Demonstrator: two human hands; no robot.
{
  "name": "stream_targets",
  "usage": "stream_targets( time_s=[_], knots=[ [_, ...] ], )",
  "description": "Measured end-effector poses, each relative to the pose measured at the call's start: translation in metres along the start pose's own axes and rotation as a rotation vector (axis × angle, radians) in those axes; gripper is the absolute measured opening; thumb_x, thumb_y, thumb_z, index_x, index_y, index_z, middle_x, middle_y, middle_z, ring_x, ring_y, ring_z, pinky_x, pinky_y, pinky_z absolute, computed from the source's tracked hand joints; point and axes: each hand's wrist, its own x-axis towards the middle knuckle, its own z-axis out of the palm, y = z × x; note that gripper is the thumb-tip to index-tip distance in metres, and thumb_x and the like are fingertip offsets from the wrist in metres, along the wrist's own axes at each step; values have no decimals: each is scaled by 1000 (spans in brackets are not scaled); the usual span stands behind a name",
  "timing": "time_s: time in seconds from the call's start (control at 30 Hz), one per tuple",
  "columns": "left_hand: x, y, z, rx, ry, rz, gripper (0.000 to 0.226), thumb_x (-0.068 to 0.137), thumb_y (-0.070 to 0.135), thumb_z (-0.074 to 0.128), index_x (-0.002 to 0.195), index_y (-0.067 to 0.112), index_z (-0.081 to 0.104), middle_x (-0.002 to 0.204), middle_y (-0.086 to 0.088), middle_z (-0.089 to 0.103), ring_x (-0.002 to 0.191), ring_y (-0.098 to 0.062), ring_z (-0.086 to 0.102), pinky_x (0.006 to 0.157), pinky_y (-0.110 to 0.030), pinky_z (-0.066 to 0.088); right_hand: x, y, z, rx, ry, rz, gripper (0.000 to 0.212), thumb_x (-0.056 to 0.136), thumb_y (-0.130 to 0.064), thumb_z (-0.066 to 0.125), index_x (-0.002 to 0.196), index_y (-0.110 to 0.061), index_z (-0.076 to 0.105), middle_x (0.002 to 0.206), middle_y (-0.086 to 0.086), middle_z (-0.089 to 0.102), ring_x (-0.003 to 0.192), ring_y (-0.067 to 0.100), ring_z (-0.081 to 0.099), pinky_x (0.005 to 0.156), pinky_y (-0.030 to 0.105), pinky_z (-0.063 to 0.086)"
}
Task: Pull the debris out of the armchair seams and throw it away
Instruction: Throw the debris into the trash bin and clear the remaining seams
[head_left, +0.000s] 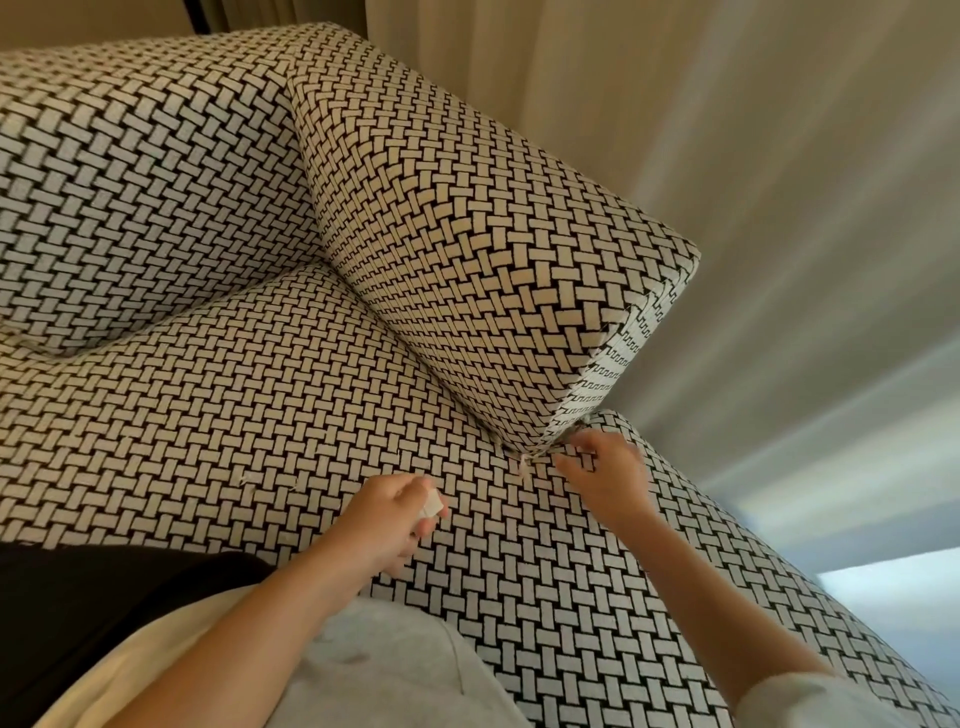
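Fingers (569, 461): left hand (392, 514) one scrap (432, 503), right hand (605, 480) one

Head-worn, steeply down, close above armchair (218, 415)

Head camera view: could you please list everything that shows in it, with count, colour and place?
armchair: one, black-and-cream woven pattern, fills the left and middle
armrest: one, same pattern, upper middle, right of the seat
seam debris: a few pale shreds, at the front corner where armrest meets seat
loose bits: a few, pale, scattered on the seat left of the hands
white scrap: one, white, in the left hand
curtain: one, beige, behind the armchair at right
trousers: one pair, grey, bottom middle
left hand: one, holds the white scrap above the seat
right hand: one, pinches the seam debris
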Motion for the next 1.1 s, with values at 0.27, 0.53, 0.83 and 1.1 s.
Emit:
stream_targets(
  time_s=[0.27, 0.53, 0.83, 1.1],
  knots=[
    [4, -2, -4, -87, 24, -43, 34, 100, 28, 35, 95, 4, 59, 58, 0, 43, 35, -4, 29, 34, -16, 21, 43, 19, 2, -203, -112, 129, 82, 76, -63, 56, 144, -29, 24, 155, 4, 11, 143, 27, 6, 116, 48, 9],
    [11, -3, -4, -103, 8, -44, 32, 99, 28, 37, 96, 6, 59, 62, -3, 47, 36, -5, 30, 34, -15, 22, 69, 18, -9, -158, -213, 102, 79, 70, -60, 67, 136, -26, 43, 147, -3, 33, 136, 27, 24, 110, 48, 25],
    [14, -2, -3, -127, 34, 10, 30, 99, 26, 37, 98, 6, 58, 64, -5, 48, 36, -6, 31, 33, -15, 24, 72, 23, -5, -129, -173, 101, 61, 74, -57, 64, 126, -27, 55, 142, -5, 37, 131, 25, 32, 108, 44, 26],
    [14, -2, -4, -119, 37, 50, 30, 99, 25, 37, 97, 5, 59, 64, -5, 48, 39, -7, 31, 34, -15, 24, 67, 25, 3, -131, -51, 57, 42, 82, -45, 60, 120, -27, 60, 140, -2, 42, 128, 23, 34, 106, 41, 24]
  ],
)
